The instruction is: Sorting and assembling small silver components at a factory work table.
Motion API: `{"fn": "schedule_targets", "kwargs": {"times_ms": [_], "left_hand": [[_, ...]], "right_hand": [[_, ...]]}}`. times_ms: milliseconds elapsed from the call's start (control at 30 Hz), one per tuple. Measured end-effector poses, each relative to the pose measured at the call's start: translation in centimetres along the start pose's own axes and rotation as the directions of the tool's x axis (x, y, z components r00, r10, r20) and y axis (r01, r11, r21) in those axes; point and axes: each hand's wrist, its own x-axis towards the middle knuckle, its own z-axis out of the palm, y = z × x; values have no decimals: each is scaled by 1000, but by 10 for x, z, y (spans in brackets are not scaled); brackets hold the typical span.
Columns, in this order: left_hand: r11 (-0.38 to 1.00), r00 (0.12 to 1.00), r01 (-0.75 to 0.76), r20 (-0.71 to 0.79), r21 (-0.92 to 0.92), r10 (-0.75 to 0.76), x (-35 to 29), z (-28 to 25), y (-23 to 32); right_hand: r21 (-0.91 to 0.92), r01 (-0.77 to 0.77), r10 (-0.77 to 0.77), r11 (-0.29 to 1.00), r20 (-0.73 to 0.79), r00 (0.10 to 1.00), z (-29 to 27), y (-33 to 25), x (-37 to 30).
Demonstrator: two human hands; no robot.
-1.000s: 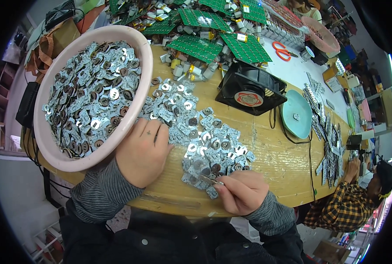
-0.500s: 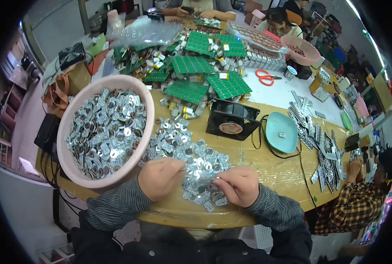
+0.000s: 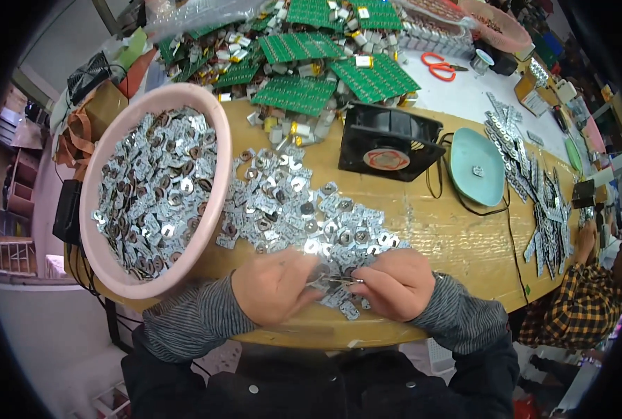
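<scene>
My right hand (image 3: 398, 285) is closed round slim metal tweezers (image 3: 346, 280), whose tips point left toward my other hand. My left hand (image 3: 274, 286) is pinched, slightly blurred, with its fingertips beside the tweezers' tips; a small part seems to be in it, but I cannot make out which. Under and beyond both hands spreads a loose pile of small silver-grey pieces (image 3: 276, 202), several bearing round dark or shiny discs. To the left a pink basin (image 3: 221, 171) is heaped with similar small pieces (image 3: 157, 188).
A black fan (image 3: 391, 143) stands beyond my right hand, near a turquoise dish (image 3: 478, 181) with one piece inside. Metal strips (image 3: 548, 223) lie at the right, near a person in a checked sleeve (image 3: 562, 307). Green circuit boards (image 3: 297, 94) and orange-handled scissors (image 3: 442, 67) are farther back.
My left hand has come closer to my right, from apart to nearly meeting at the tweezers. The whole view has tilted down, so the table's things sit higher.
</scene>
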Motion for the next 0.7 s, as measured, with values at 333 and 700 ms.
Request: {"fn": "schedule_targets", "kwargs": {"times_ms": [333,700], "left_hand": [[977,995,-78,79,198,63,1,0,2],[949,989,-142,85,282,123,4,-1,5]], "right_hand": [[-135,166,-144,977,160,976,1,-9,7],[-151,183,-155,971,176,972,2,-9,3]]}}
